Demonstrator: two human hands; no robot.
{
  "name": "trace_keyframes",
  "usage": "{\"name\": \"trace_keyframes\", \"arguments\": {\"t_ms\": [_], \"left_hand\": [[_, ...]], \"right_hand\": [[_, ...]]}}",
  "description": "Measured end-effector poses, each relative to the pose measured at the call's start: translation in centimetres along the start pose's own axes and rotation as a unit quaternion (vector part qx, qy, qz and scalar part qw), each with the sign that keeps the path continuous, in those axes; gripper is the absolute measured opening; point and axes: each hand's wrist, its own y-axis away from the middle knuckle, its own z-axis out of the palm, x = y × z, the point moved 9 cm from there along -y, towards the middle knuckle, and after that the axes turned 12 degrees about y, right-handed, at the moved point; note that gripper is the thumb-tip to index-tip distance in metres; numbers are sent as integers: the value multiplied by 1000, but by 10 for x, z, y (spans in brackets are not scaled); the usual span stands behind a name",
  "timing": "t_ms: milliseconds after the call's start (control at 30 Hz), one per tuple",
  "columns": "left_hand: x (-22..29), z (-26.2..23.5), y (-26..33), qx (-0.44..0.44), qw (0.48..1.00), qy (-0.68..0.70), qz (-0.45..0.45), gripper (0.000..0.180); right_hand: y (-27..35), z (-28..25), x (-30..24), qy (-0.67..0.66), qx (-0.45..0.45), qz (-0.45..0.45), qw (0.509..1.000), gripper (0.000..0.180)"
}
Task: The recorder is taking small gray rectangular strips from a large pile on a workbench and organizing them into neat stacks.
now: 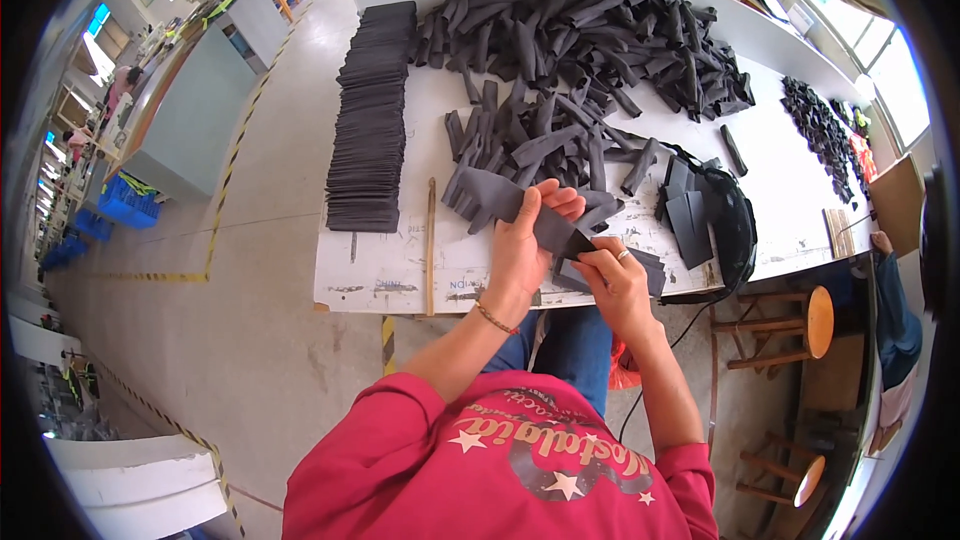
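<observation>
Between my hands, just above the table's front edge, stretches a dark grey fabric strip. My left hand grips its middle with the thumb on top. My right hand, with a ring on one finger, pinches the strip's near right end. Beneath and beside my right hand lie several flat dark pieces at the edge. Right behind my hands is a loose heap of curled dark pieces. A larger heap of the same kind spreads across the back of the table.
A long neat row of stacked dark pieces runs along the table's left side, with a wooden stick nearby. To the right sits a black bag holding flat pieces. Stools stand right of the white table.
</observation>
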Motion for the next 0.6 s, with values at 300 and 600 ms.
{"name": "trace_keyframes", "arguments": {"t_ms": [300,600], "left_hand": [[-22,-1,15,-2,1000,11,-7,33],[-23,1,17,-12,1000,11,9,32]], "right_hand": [[-5,6,-3,-23,18,-25,999,15],[-8,10,-1,-30,10,-15,999,14]]}}
